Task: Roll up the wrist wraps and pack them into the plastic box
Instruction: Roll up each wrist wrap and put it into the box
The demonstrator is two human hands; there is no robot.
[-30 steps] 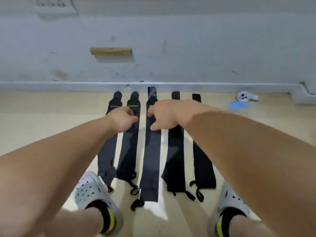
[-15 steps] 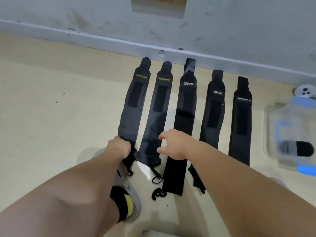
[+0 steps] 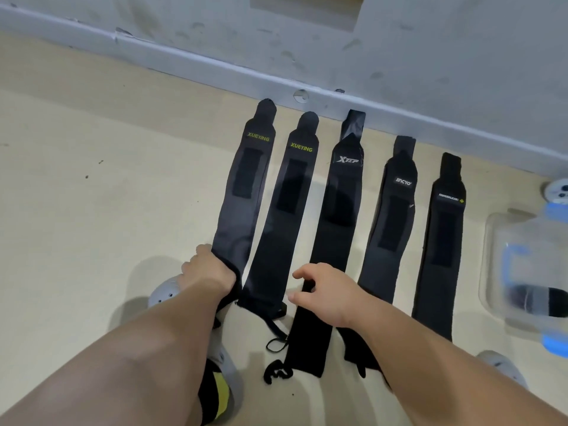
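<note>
Early stage: five wraps (image 3: 442,241) lie flat, unrolled, on the floor by the wall, the box (image 3: 498,241) at right holds apparently one dark roll (image 3: 541,299) (blurred), left hand (image 3: 209,272) grips the leftmost wrap (image 3: 242,192) at its near end, right hand (image 3: 329,293) loosely curled, empty.

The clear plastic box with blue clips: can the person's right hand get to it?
Probably yes: the right hand holds nothing, and only two flat black wrist wraps lie between it and the clear plastic box.
</note>
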